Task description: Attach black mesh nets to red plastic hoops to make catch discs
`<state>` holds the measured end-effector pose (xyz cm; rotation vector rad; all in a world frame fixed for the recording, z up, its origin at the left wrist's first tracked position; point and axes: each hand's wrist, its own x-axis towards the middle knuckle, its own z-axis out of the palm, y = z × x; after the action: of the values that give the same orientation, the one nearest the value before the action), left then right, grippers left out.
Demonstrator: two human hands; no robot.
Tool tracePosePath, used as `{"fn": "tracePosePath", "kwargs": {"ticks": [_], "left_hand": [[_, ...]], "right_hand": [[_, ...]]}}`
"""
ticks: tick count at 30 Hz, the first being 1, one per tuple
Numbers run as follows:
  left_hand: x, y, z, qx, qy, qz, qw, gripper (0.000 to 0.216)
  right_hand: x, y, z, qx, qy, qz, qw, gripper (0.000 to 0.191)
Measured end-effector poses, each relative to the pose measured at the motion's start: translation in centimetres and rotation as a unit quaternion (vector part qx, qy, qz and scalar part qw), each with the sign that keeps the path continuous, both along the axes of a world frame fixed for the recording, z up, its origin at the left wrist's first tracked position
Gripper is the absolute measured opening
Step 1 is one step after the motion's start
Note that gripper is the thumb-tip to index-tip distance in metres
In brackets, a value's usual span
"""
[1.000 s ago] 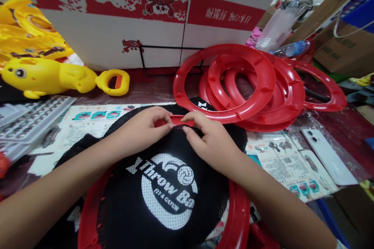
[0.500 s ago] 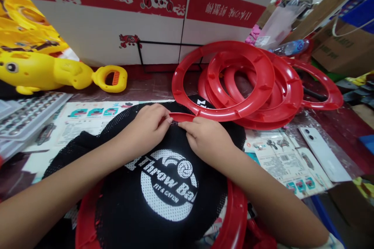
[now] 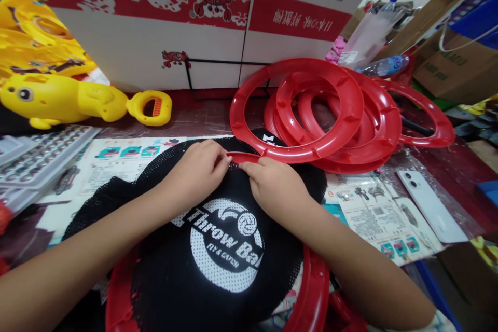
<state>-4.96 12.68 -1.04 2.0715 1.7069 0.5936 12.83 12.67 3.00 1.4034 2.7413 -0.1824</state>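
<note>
Both our left hand [image 3: 198, 167] and right hand [image 3: 279, 185] pinch black mesh [image 3: 171, 270] mid-frame, and uneven tugging could slip it off the red ring [image 3: 317, 280].

One left hand [image 3: 202, 166] and one right hand [image 3: 278, 184] are pinching at least one black mesh cloth [image 3: 229, 311]. At least one red ring [image 3: 313, 290] is showing at five o'clock. At least four pile rings [image 3: 338, 153] are overlapping at two o'clock. One phone [image 3: 431, 207] is lying toward four, one clear bottle [image 3: 391, 66] at two, one large carton [image 3: 155, 41] is standing toward eleven.
</note>
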Motion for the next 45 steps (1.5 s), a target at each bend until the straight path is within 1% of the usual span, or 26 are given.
{"fn": "tracePosePath", "kwargs": {"ticks": [4,5,7,9,11,12,14,17,22,29,33,36,40,43,45], "left_hand": [[0.0,-0.1,0.1,-0.002,-0.006,-0.008,1.000,0.020],[0.0,-0.2,0.2,-0.001,-0.012,-0.010,1.000,0.019],[0.1,-0.4,0.2,0.009,-0.021,-0.014,1.000,0.018],[0.2,-0.8,0.1,0.047,-0.021,-0.029,0.998,0.018],[0.4,-1.1,-0.1,0.114,-0.018,-0.063,0.991,0.021],[0.5,-1.2,-0.2,0.144,-0.016,-0.085,0.986,0.022],[0.7,-1.3,-0.4,0.181,-0.006,-0.125,0.975,0.023],[0.7,-1.3,-0.5,0.202,0.022,-0.153,0.967,0.023],[0.6,-1.4,-0.5,0.236,0.041,-0.162,0.957,0.027],[0.3,-1.3,-0.5,0.271,0.063,-0.188,0.942,0.029],[0.2,-1.2,-0.5,0.274,0.052,-0.200,0.939,0.029],[0.4,-1.4,-0.6,0.265,0.061,-0.196,0.942,0.029],[0.4,-1.4,-0.9,0.205,0.083,-0.180,0.959,0.031],[-0.5,-1.0,-0.8,0.175,0.104,-0.170,0.964,0.029],[-1.5,-0.7,-0.3,0.151,0.132,-0.156,0.967,0.022]], "right_hand": [[-0.1,-0.4,0.0,0.028,-0.018,-0.001,0.999,0.032],[0.0,-0.5,0.1,0.028,-0.014,-0.002,1.000,0.032],[0.2,-0.3,0.5,0.001,0.017,-0.008,1.000,0.031],[0.5,0.2,0.9,-0.047,0.076,-0.026,0.996,0.028],[0.8,0.7,1.3,-0.092,0.135,-0.059,0.985,0.023],[1.0,0.9,1.5,-0.106,0.154,-0.076,0.979,0.020],[1.1,1.2,1.7,-0.120,0.167,-0.095,0.974,0.017],[1.2,1.3,1.7,-0.117,0.162,-0.099,0.975,0.015],[1.2,1.4,1.4,-0.102,0.157,-0.103,0.977,0.014],[1.2,1.7,0.9,-0.086,0.170,-0.088,0.978,0.017],[1.3,1.9,0.7,-0.083,0.157,-0.088,0.980,0.017],[1.3,1.9,0.7,-0.070,0.144,-0.087,0.983,0.018],[1.2,1.5,1.1,-0.077,0.137,-0.096,0.983,0.014],[1.2,0.9,1.7,-0.084,0.133,-0.103,0.982,0.007],[1.2,0.5,2.1,-0.086,0.111,-0.097,0.985,0.013]]}}
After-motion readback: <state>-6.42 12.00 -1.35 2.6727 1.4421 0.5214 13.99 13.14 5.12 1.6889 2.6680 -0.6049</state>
